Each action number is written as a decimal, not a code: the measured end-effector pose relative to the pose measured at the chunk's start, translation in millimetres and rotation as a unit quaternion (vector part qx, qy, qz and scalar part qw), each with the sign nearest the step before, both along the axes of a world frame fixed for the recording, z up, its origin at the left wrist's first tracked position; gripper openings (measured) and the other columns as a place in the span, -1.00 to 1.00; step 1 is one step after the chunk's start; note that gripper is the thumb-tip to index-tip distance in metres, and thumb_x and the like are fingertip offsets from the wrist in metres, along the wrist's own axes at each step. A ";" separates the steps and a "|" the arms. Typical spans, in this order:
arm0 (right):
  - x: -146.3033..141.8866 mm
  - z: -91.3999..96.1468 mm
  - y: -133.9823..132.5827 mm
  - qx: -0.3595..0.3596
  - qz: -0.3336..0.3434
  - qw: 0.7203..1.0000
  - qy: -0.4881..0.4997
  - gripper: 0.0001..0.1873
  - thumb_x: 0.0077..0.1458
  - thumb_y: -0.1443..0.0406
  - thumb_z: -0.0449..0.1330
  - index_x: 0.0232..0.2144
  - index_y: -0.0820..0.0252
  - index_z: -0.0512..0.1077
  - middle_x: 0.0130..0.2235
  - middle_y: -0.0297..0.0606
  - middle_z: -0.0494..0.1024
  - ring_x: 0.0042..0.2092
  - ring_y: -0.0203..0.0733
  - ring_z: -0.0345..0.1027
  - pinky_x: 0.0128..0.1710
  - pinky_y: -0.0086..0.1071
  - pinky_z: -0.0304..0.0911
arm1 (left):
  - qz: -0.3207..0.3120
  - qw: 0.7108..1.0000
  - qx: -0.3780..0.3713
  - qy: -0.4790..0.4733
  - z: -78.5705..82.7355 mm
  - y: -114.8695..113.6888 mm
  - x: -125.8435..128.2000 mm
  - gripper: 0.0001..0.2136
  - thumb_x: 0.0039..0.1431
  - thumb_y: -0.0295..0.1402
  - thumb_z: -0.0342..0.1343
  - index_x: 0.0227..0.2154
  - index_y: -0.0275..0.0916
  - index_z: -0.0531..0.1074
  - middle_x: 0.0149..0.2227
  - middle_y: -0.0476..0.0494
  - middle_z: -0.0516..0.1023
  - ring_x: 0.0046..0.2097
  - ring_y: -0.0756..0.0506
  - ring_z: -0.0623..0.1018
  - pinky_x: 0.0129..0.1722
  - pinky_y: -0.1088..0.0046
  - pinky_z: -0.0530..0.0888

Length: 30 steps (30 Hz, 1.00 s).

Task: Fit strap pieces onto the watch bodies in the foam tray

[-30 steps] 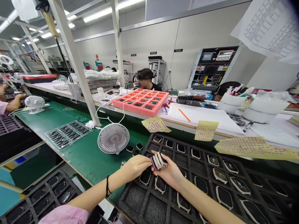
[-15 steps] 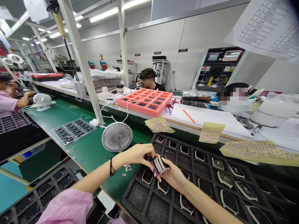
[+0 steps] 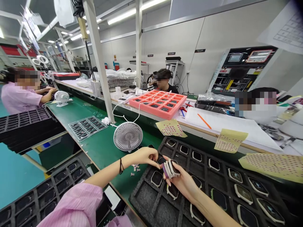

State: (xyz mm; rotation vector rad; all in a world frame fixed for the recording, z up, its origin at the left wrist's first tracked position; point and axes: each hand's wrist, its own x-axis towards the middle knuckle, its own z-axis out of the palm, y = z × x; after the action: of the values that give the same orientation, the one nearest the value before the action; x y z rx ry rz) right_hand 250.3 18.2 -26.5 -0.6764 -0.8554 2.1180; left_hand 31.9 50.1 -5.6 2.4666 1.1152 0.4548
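Observation:
My right hand (image 3: 183, 181) is wrapped round a short stack of watch cases (image 3: 170, 168) above the black foam tray. Most of the cases are pale, with a purple one at the left end. My left hand (image 3: 148, 156) is just left of the stack, fingers bent, with a gap between thumb and forefinger. Its thumb tip is close to the purple end; whether it touches I cannot tell. Beneath both hands lies the foam tray (image 3: 151, 206), its compartments holding several dark-faced watch cases, one of them (image 3: 156, 178) below my left hand.
A grey fan (image 3: 128, 136) stands on the green bench, beyond my left forearm. Small pale pieces (image 3: 134, 167) lie by the tray. A clear tray (image 3: 87, 128) lies further left. A pink foam tray (image 3: 158, 104) sits on the raised shelf. Another black tray (image 3: 44, 192) is at lower left.
My left hand has drawn slightly away from the stack, its thumb and forefinger apart. My right hand still holds the stack. The whole view has swung left.

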 end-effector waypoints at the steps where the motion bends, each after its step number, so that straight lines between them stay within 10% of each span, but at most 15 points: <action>1: 0.1 0.0 0.4 -0.003 -0.001 1.000 0.003 -0.55 0.03 0.15 0.20 -0.03 0.17 0.33 -0.30 -0.19 0.54 -0.44 -0.17 0.38 -0.57 -0.39 0.18 | 0.022 0.999 -0.013 0.021 -3.3 -1.4 -8.6 -0.68 0.17 -0.06 0.06 -0.40 -0.26 0.39 -0.44 0.00 0.46 -0.41 0.04 0.44 -0.45 0.60 0.27; 7: 2.0 -2.3 5.8 -0.017 0.017 1.000 0.019 -0.53 0.11 0.18 0.11 0.06 0.21 0.26 -0.31 -0.13 0.55 -0.43 -0.15 0.38 -0.54 -0.36 0.20 | 0.133 0.982 -0.021 0.134 -37.6 -27.5 -48.9 -0.88 0.14 -0.34 0.12 -0.43 -0.29 0.42 -0.37 -0.11 0.47 -0.40 -0.04 0.45 -0.46 0.52 0.29; 15: 3.2 0.6 5.7 -0.026 0.010 0.999 0.024 -0.56 0.11 0.18 0.11 0.02 0.21 0.30 -0.32 -0.14 0.56 -0.46 -0.17 0.37 -0.52 -0.34 0.20 | 0.174 0.963 -0.030 0.204 -65.7 -43.4 -42.7 -0.94 0.13 -0.41 0.08 -0.33 -0.28 0.39 -0.19 -0.23 0.41 -0.14 -0.18 0.44 -0.24 0.40 0.41; 24: 2.6 -3.2 9.0 -0.019 0.015 0.999 0.033 -0.53 0.10 0.17 0.10 0.04 0.23 0.28 -0.31 -0.17 0.55 -0.44 -0.16 0.38 -0.51 -0.34 0.19 | 0.203 0.953 -0.036 0.221 -68.5 -41.7 -35.6 -0.99 0.10 -0.47 0.05 -0.41 -0.26 0.33 -0.37 -0.13 0.49 -0.29 -0.12 0.51 -0.35 0.48 0.40; 30: 2.8 -6.2 10.1 -0.015 0.023 0.999 0.046 -0.54 0.12 0.17 0.09 0.04 0.24 0.30 -0.30 -0.15 0.55 -0.44 -0.16 0.39 -0.49 -0.33 0.20 | 0.269 0.945 0.045 0.181 -34.1 -38.5 -27.8 -0.93 0.20 -0.44 -0.07 -0.33 -0.26 0.31 -0.33 -0.21 0.50 -0.28 -0.16 0.52 -0.36 0.40 0.40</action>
State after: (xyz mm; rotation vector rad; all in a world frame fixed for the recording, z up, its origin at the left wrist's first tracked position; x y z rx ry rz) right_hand 253.1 28.3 -32.7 -0.5746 -0.7972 2.1890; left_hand 4.1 11.5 -39.7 2.3527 1.9769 0.2007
